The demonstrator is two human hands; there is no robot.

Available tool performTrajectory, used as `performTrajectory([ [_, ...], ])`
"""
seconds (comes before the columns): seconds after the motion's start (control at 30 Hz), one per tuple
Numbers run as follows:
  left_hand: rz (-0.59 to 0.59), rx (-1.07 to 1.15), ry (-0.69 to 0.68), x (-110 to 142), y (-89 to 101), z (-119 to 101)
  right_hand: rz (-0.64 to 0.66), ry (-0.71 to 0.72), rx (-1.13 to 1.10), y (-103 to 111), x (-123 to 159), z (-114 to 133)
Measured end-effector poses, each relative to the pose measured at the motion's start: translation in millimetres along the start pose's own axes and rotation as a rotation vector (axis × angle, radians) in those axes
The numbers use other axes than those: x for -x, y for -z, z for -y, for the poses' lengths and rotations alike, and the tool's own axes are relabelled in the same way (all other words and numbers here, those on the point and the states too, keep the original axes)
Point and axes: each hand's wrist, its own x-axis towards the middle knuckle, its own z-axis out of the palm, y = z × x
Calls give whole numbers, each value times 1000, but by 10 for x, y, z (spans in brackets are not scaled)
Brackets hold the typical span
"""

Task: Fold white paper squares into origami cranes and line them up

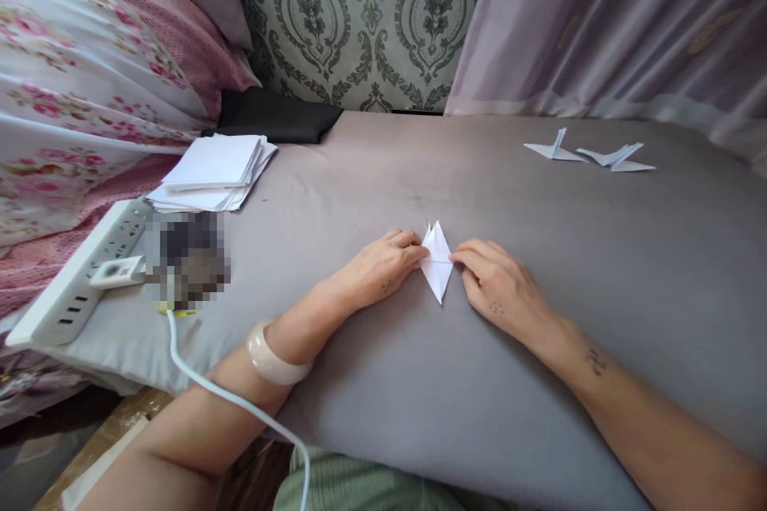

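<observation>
A folded white paper (439, 275), diamond-shaped with a crease across its middle and split points at its far end, lies on the grey cloth surface (359, 184). My left hand (387, 265) pinches its left corner, thumb and fingers pressed together. At the opposite corner, my right hand (494, 279) holds the paper's edge between thumb and fingertips. The near point of the paper faces me. A pale bangle sits on my left forearm.
Folded paper birds (617, 157) stand at the far right. A stack of white paper (209, 168) lies at the left, by a black folder (279, 116). A power strip (77, 275) and white cable (240, 401) are near my left arm.
</observation>
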Motion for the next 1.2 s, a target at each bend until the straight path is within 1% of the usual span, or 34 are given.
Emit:
performTrajectory([
  [0.07,-28,-15,-28,-10,-24,28,-56,-66,-71,-22,-25,-28],
  [0.13,-51,-47,-61,-11,-47,39,-70,-76,-131,-39,-41,-50],
  [0.23,-63,-78,-87,-10,-60,33,-41,-12,-174,-52,-50,-71],
  [0.4,-59,-82,-60,-21,-43,21,-20,31,-210,-22,-65,-115],
  [0.47,-66,-39,-56,-18,-41,27,19,68,-213,0,-73,-128],
  [0.53,-93,39,-45,-15,-44,34,31,72,-227,8,-86,-126],
  [0.6,-127,129,-24,-22,-52,33,-8,-11,-269,-10,-109,-107],
  [0.67,-153,208,14,-45,-62,25,-54,-165,-296,-53,-143,-78],
  [0.73,-171,272,76,-80,-75,11,-57,-300,-249,-105,-178,-51],
  [0.77,-181,298,116,-98,-83,5,-45,-332,-207,-130,-193,-40],
  [0.87,-193,355,234,-132,-111,-4,-10,-302,-132,-179,-216,-18],
  [0.93,-198,373,299,-134,-132,4,-9,-285,-152,-183,-216,-8],
  [1.0,-210,390,344,-126,-153,22,-17,-309,-197,-168,-213,5],
  [1.1,-217,441,366,-122,-169,57,-11,-357,-326,-129,-214,28],
  [1.2,-221,550,364,-134,-147,71,0,-378,-554,-98,-231,41],
])
